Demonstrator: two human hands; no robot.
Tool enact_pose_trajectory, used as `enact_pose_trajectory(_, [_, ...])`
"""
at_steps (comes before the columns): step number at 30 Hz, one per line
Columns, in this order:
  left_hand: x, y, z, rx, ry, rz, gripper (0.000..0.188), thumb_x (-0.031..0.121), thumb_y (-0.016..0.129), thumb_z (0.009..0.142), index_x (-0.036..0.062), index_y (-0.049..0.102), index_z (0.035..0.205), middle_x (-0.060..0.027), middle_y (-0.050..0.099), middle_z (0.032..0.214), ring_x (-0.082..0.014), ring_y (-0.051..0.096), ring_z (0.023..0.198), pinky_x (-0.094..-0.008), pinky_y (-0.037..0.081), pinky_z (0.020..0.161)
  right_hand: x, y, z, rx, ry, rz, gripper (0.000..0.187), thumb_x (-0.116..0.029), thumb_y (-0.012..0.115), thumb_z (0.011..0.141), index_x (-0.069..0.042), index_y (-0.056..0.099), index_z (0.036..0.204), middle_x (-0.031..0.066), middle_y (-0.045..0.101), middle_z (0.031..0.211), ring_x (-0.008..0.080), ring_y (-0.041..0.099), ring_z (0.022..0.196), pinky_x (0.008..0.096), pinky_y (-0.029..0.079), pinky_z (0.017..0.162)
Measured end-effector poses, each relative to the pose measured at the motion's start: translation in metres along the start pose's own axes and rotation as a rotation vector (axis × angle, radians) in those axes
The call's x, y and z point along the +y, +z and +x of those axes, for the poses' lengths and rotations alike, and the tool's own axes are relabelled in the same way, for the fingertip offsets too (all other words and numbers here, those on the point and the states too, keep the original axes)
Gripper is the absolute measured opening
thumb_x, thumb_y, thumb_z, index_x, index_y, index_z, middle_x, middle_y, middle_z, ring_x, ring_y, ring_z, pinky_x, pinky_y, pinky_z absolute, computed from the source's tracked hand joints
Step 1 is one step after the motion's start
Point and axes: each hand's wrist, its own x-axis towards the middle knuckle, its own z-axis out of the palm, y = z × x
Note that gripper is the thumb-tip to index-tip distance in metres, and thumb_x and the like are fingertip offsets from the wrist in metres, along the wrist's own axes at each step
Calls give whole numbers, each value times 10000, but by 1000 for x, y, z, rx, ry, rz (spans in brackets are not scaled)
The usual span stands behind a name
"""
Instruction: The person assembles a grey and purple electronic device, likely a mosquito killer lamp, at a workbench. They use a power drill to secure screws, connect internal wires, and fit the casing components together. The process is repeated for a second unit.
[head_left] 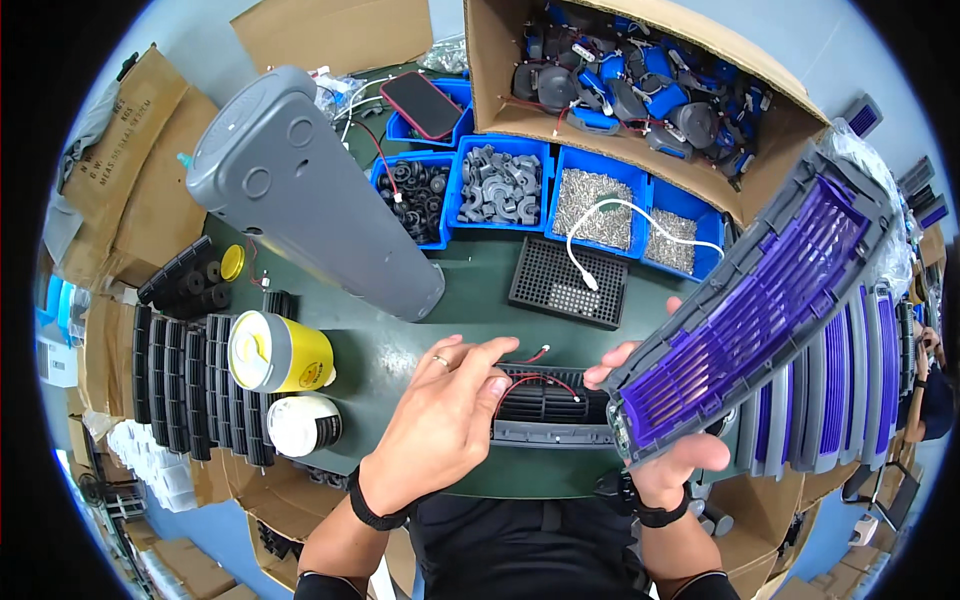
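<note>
My right hand (672, 470) holds a long curved panel (750, 310), a grey frame around a purple slatted grille, tilted up to the right. Its thumb is below the panel's lower end and fingertips show at the left edge. My left hand (440, 415) has its fingers stretched and apart, holding nothing I can see. Its thumb and forefinger are close to a thin red wire (540, 378) with a small white connector. Under the wire, at the table's near edge, lies a black ribbed part with a grey strip (550, 434); my left hand partly covers its left end.
A tall grey housing (310, 190) stands left of centre. Blue bins of small parts, such as the screw bin (598, 205), line the back, below a cardboard box (780, 180). A black perforated block (568, 282), yellow cup (300, 355), black ribbed parts (190, 385) and purple-grey panels (825, 390) surround the work area.
</note>
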Motion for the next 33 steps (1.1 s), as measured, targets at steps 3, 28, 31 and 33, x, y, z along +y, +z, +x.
enact_pose_trajectory(3, [6, 5, 4, -36, 20, -4, 399, 79, 636, 1027, 57, 578, 1421, -102, 787, 1003, -404, 657, 1129, -554, 391, 1185, 1, 0, -9, 53, -5, 42, 1569, -1059, 517, 595, 25, 132, 1663, 210, 686, 1134, 317, 731, 987, 467, 620, 884])
enact_pose_trajectory(28, [-4, -1, -80, 304, -308, -952, 80, 81, 679, 1057, 7, 650, 1066, -114, 751, 1001, -174, 698, 983, -339, 537, 914, 0, -1, -30, 12, 24, -11, 1267, -759, 740, 860, 29, 158, 1663, 229, 649, 1227, 309, 717, 1057, 432, 635, 872])
enact_pose_trajectory(31, [-2, -4, -85, 225, -320, -1023, 86, 37, 716, 1028, -16, 701, 1093, -92, 755, 1024, -138, 706, 972, -307, 557, 907, 0, 0, -31, 4, 42, 24, 1298, -755, 766, 842, 20, 131, 1669, 235, 641, 1241, 323, 718, 1070, 443, 635, 895])
enact_pose_trajectory(33, [4, -5, -81, 166, -376, -1022, 109, 23, 738, 1010, -25, 723, 1108, -80, 756, 1031, -113, 702, 956, -273, 558, 875, -1, 4, -32, 10, 29, 60, 1338, -757, 781, 824, 6, 87, 1677, 241, 628, 1260, 335, 717, 1089, 454, 631, 923])
